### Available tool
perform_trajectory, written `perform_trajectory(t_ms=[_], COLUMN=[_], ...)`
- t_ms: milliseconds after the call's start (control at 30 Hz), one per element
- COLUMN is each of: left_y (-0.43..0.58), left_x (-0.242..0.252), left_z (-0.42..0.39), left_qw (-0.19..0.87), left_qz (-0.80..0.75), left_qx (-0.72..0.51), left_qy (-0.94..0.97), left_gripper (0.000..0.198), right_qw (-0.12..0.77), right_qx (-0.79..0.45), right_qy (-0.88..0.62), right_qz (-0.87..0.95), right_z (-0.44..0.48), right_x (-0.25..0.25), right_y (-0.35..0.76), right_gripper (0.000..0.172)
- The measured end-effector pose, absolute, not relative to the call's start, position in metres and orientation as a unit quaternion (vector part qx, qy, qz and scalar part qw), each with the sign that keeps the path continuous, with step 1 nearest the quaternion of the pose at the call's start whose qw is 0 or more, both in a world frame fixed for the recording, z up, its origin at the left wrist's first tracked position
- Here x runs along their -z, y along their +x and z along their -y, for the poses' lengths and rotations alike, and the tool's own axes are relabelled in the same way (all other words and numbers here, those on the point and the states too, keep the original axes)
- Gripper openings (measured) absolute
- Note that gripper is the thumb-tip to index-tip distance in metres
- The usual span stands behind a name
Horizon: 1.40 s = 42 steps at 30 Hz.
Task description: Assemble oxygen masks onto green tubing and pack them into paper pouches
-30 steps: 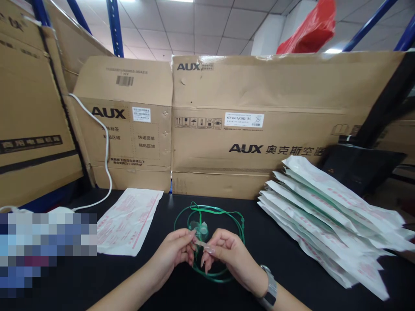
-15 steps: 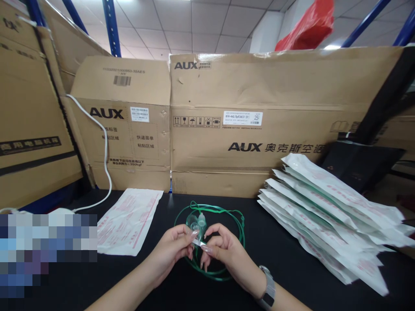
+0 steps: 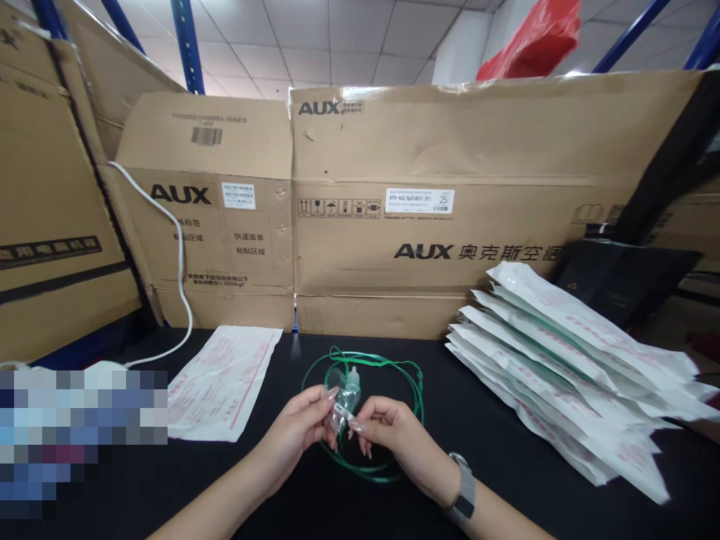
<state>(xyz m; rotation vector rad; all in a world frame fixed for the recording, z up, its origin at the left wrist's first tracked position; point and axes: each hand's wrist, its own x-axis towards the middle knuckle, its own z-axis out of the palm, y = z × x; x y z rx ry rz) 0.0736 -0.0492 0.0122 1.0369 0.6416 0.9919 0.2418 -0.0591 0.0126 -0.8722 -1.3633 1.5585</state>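
A clear green-tinted oxygen mask (image 3: 352, 391) is held just above the black table, in the middle of the head view. My left hand (image 3: 298, 431) is closed, its thumb and fingers pinching the mask's left side at a small white or metallic nose strip (image 3: 343, 411). The fingers of my right hand (image 3: 394, 433) are curled, with thumb and fingertip at the strip's right end. Green tubing (image 3: 421, 390) lies coiled around and behind the mask, and a thin green strap (image 3: 382, 364) runs along the coil's far side. My fingers hide part of the mask.
To the left lies a flat white printed pouch (image 3: 225, 386). Several similar packets (image 3: 551, 375) are stacked at the right. Cardboard boxes (image 3: 365, 259) wall off the back, and a white cable (image 3: 183, 277) hangs at the left. A black bag (image 3: 624, 277) stands behind the stack.
My right hand has shifted slightly right and down, and its fingers are more curled. The strip is tilted more steeply, and more of the mask shows between the hands.
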Motion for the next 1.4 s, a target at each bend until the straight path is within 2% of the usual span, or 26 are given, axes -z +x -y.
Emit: perform_trajectory(t_ms=[433, 1400], left_y=[0.0746, 0.074], left_x=[-0.0119, -0.0134], left_z=[0.0492, 0.0505], left_qw=[0.672, 0.617], left_qz=[-0.29, -0.337], left_qx=[-0.447, -0.43], left_qy=[0.514, 0.566], left_gripper=[0.024, 0.032], right_qw=[0.41, 0.391], right_qx=[-0.611, -0.628], right_qy=[-0.392, -0.374], right_qz=[0.552, 0.56], right_z=[0.06, 0.0604], right_x=[-0.011, -0.0114], right_y=[0.2406, 0.2425], right_gripper=[0.029, 0.031])
